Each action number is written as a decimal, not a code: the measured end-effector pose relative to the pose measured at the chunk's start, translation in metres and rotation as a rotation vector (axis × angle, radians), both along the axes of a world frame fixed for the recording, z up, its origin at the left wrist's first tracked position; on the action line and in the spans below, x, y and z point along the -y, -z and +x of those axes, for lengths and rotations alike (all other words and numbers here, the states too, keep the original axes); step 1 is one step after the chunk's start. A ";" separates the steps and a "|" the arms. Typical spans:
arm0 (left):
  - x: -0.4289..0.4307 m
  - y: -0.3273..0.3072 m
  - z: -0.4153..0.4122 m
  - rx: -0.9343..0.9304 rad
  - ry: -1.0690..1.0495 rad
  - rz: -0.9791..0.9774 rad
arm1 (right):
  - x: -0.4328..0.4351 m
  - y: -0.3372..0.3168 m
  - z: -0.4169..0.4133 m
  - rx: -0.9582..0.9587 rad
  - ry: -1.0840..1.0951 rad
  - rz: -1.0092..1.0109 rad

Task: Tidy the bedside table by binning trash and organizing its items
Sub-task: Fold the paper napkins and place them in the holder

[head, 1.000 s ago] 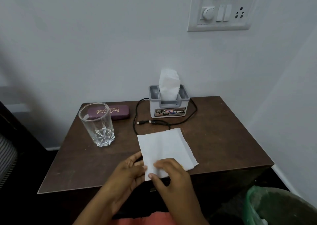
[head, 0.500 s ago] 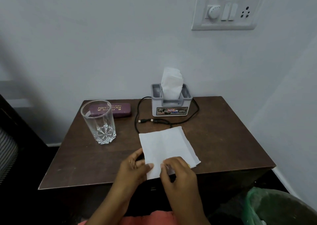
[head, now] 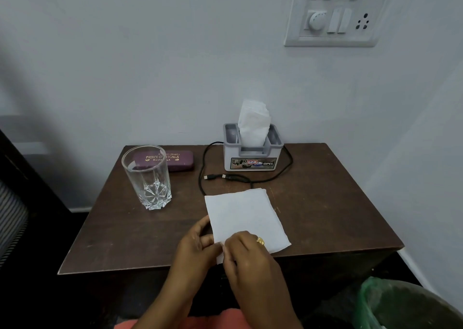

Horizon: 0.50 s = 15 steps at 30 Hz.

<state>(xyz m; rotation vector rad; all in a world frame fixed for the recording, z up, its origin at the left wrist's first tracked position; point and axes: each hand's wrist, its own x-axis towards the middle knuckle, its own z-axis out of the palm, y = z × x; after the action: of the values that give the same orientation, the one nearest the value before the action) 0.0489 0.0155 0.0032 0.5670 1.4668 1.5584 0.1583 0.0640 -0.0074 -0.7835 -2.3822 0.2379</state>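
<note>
A white tissue point(head: 244, 215) lies flat near the front edge of the dark wooden bedside table point(head: 338, 215). My left hand point(head: 198, 246) and my right hand point(head: 246, 256) meet at the tissue's near left corner and pinch it between their fingertips. A ring shows on the right hand. Behind the tissue stands a grey tissue holder point(head: 253, 153) with white tissues sticking up. A black cable point(head: 215, 178) loops around it. An empty clear glass point(head: 147, 177) stands at the left, and a maroon spectacle case point(head: 175, 159) lies behind it.
A bin with a green liner point(head: 390, 306) stands on the floor at the lower right. A white switchboard point(head: 335, 12) is on the wall above. The wall runs close behind and to the right of the table. A dark furniture edge point(head: 15, 203) is at the left.
Both hands have closed in on the tissue's near left corner, their fingertips now together on it. The tissue has stayed flat in place.
</note>
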 end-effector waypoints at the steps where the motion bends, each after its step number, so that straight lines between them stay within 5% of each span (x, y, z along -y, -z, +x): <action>1: 0.000 0.000 -0.001 0.004 0.002 -0.003 | 0.000 0.000 0.000 0.001 -0.003 0.005; 15: 0.002 -0.002 -0.008 0.115 0.058 -0.072 | -0.002 0.012 0.007 -0.127 -0.130 0.007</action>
<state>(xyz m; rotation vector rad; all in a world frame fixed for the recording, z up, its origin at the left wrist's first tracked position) 0.0410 0.0137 0.0053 0.4667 1.4012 1.4630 0.1653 0.0661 -0.0196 -0.5935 -2.3141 0.3230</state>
